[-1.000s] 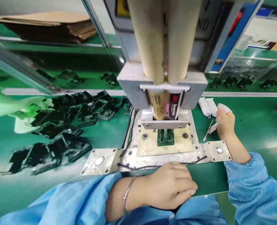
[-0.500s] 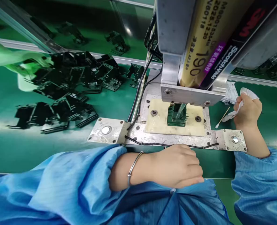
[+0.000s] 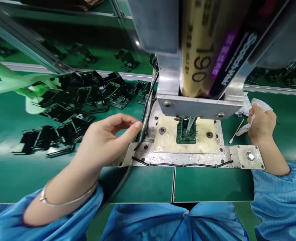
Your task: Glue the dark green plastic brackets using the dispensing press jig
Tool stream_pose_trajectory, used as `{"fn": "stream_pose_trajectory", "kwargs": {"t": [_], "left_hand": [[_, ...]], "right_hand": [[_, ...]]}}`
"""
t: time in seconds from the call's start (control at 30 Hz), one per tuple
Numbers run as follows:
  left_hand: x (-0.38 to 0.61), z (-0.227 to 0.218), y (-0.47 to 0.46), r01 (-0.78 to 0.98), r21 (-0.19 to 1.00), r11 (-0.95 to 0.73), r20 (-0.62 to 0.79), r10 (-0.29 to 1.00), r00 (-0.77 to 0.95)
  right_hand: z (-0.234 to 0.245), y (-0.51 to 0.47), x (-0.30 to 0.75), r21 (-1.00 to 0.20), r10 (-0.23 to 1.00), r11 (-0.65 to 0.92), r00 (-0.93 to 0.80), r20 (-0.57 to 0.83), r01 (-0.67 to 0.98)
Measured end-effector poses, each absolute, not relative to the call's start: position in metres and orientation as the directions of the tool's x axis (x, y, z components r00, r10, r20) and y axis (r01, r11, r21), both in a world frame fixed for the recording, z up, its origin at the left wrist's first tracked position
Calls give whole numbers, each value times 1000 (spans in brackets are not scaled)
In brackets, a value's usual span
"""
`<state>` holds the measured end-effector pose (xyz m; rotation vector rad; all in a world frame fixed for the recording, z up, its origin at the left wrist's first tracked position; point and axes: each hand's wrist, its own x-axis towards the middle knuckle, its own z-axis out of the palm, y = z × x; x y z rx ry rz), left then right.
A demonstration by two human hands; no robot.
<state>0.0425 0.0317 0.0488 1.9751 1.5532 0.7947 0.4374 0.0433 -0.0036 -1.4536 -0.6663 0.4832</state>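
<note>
My left hand [image 3: 110, 137] hovers over the left button block [image 3: 124, 159], fingers stretched to the right and holding nothing; it hides the button. My right hand [image 3: 262, 122] is closed around a crumpled white wipe [image 3: 247, 129]. Beside that hand lies a cotton swab [image 3: 235, 132] on the green table. Between my hands, a small green circuit board [image 3: 180, 137] sits on a cream fixture plate [image 3: 160, 142]. A clear nozzle [image 3: 190, 125] reaches down to the board from the adhesive cartridge [image 3: 195, 63] in its metal holder [image 3: 198, 107].
Several dark board assemblies [image 3: 87, 93] are heaped at left. Another person's green-gloved hand [image 3: 41, 85] is beside them. Black cables [image 3: 148, 103] run along the fixture's left side. The right button [image 3: 250, 156] stands below my right wrist. A white packet [image 3: 244, 107] lies behind the swab.
My left hand has moved from in front of the fixture to the left, over the left button block, and its fingers have straightened. My right hand still grips the wipe. The view has shifted slightly.
</note>
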Motion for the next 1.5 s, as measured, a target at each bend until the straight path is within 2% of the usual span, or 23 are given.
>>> {"fn": "stream_pose_trajectory", "kwargs": {"t": [0.07,0.17,0.23,0.33,0.43,0.53,0.7,0.8,0.97,1.03,1.1,1.13,1.2,1.23,1.27,1.33,1.37,1.43,1.5], "left_hand": [[40,44,33,642,755,-134,102,991,87],[48,46,29,673,724,-149,126,989,83],[56,52,26,691,702,-175,86,983,163],[70,59,28,636,727,-259,46,942,332],[87,59,37,614,740,-274,-44,892,451],[104,54,45,591,772,-234,-143,842,519],[117,54,51,446,884,-143,-150,815,559],[115,64,49,390,919,-61,-205,770,604],[99,81,36,504,864,22,-353,740,573],[92,82,24,447,883,147,-414,694,590],[87,79,9,288,863,415,-490,544,681],[86,76,1,213,808,549,-503,456,734],[87,68,-12,132,686,716,-482,310,820],[88,62,-18,121,651,749,-461,264,847],[89,57,-23,122,627,769,-446,227,866],[93,47,-30,118,561,820,-433,169,885],[95,43,-33,105,524,845,-431,156,889],[99,38,-38,85,481,873,-435,154,887],[103,38,-42,83,507,858,-419,162,893]], "right_hand": [[-4,43,437,-991,667,86,732,134,103],[-3,42,436,-990,658,82,741,137,111],[-2,42,435,-991,656,71,743,132,114],[0,40,434,-990,670,62,730,134,125],[-1,38,434,-988,679,56,721,141,141],[-4,38,435,-988,677,57,721,145,145],[-6,40,435,-988,667,70,730,150,139],[-8,41,435,-989,671,70,727,145,133],[-7,41,437,-989,671,70,727,145,132],[-1,38,437,-988,672,82,725,150,129],[10,26,432,-990,679,109,720,143,94],[17,17,427,-989,703,126,697,142,75],[34,-8,411,-983,821,170,543,180,68],[43,-23,399,-973,896,199,381,228,114],[52,-38,386,-955,951,253,142,275,156],[67,-64,357,-912,937,337,-174,302,235],[72,-73,343,-898,889,383,-349,296,214],[78,-83,318,-871,826,449,-463,320,199],[77,-85,303,-853,799,483,-499,335,200]]}}
